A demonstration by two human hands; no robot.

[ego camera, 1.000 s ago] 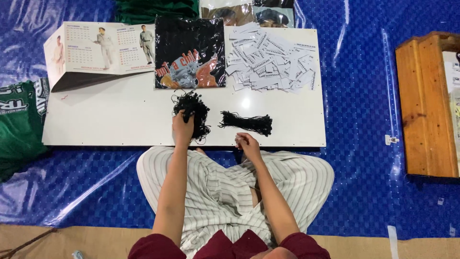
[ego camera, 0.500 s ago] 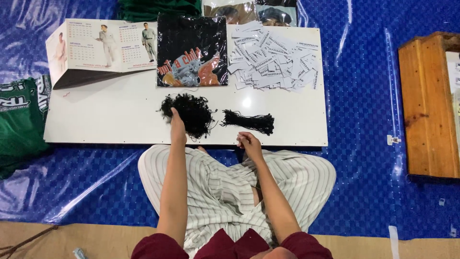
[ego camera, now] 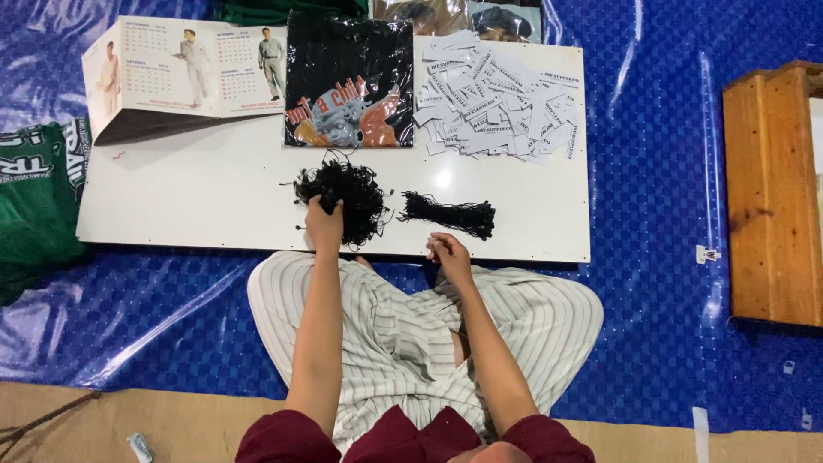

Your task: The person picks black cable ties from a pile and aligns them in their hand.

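Head view: a flat white worktop (ego camera: 197,197), a smooth rectangular board, lies on a glossy blue plastic sheet (ego camera: 660,283) over the floor. The left hand (ego camera: 324,225) rests on the near edge of a loose, fuzzy tangle of black strings (ego camera: 343,190); its fingers are curled closed into the tangle and grip part of it. The right hand (ego camera: 447,254) sits at the near rim of the worktop, just near of a tidy, elongated bundle of black strings (ego camera: 450,214); its fingers are pinched together, and whether a string lies between them cannot be told. On the far side lie a folded black printed shirt (ego camera: 347,81), a heap of small white paper tags (ego camera: 497,107) and, to the left, a folded card calendar (ego camera: 184,77). A green garment (ego camera: 34,197) lies off the left edge; a wooden box (ego camera: 771,189) stands well apart on the right. Compared with half a second ago, the tangle has spread wider and looser and the left hand sits lower on it; the bundle is unchanged. Bare worktop remains to the left of the tangle and to the right of the bundle.
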